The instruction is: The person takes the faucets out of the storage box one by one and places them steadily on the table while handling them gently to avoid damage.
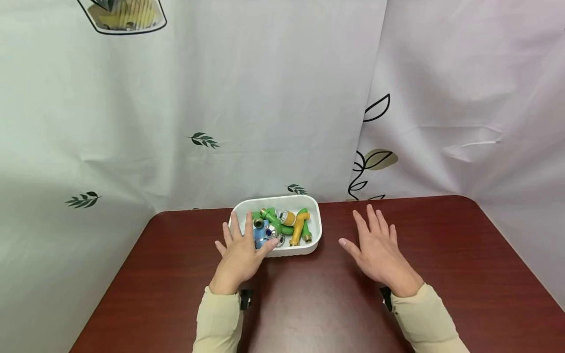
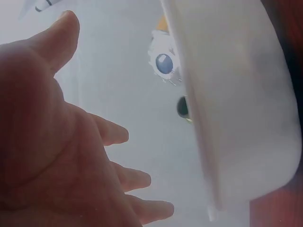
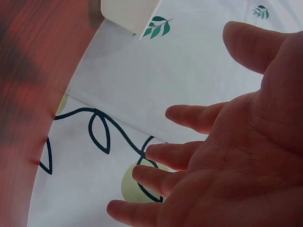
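- The left hand [image 1: 240,255] is released, its fingers extended and spread, with the thumb held out toward the right hand.
- The right hand [image 1: 378,247] is likewise unclenched and free, its fingers extended and its thumb pointing toward the left hand's side.
- A white tray [image 1: 295,250] lies just beyond the left hand, which overlaps its near left corner in the head view; the left wrist view shows a gap between fingertips and tray wall. From the right hand, it sits to the left, apart from the thumb.
- Inside the tray, nearest the left hand's fingers, are a blue piece [image 1: 260,235] and a silver wheel-like part [image 1: 271,232].
- Green pipe pieces [image 1: 272,218] lie past the left thumb, beside a yellow-and-silver fitting [image 1: 288,218].
- A bent yellow pipe [image 1: 297,230] rests in the tray's end closer to the right hand.
- A reddish-brown table [image 1: 318,299] spreads beneath both hands.
- Pale sleeves [image 1: 219,321] cover the forearms behind the hands.
- A white leaf-printed cloth [image 1: 282,108] hangs beyond them.
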Demonstrator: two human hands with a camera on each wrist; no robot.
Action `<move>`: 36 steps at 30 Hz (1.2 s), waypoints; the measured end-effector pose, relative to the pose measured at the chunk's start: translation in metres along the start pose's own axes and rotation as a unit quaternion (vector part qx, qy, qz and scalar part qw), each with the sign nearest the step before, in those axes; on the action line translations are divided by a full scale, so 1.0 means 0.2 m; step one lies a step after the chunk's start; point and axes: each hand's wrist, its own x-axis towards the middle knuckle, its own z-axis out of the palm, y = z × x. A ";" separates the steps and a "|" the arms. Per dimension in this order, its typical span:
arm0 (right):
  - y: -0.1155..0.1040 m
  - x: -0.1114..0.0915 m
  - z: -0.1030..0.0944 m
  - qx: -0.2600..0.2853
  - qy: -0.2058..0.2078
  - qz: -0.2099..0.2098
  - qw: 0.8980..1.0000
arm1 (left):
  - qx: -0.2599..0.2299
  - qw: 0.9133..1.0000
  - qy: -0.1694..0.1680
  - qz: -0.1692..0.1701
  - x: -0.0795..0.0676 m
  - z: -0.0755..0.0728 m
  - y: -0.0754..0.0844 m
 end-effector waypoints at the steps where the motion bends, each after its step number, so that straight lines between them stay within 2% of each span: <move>1: 0.00 0.00 0.00 -0.001 0.000 -0.001 1.000 | -0.001 1.000 -0.001 -0.001 0.00 0.00 -0.01; 18: 0.00 0.02 0.03 -0.001 0.015 -0.021 1.000 | -0.008 0.999 -0.019 -0.032 0.05 0.00 -0.11; 27: -0.02 0.06 0.08 0.001 0.010 -0.037 0.999 | -0.023 0.999 -0.019 -0.027 0.07 0.01 -0.15; 36: -0.05 0.11 0.13 0.021 0.015 -0.076 0.997 | -0.039 0.999 -0.025 -0.029 0.07 0.02 -0.17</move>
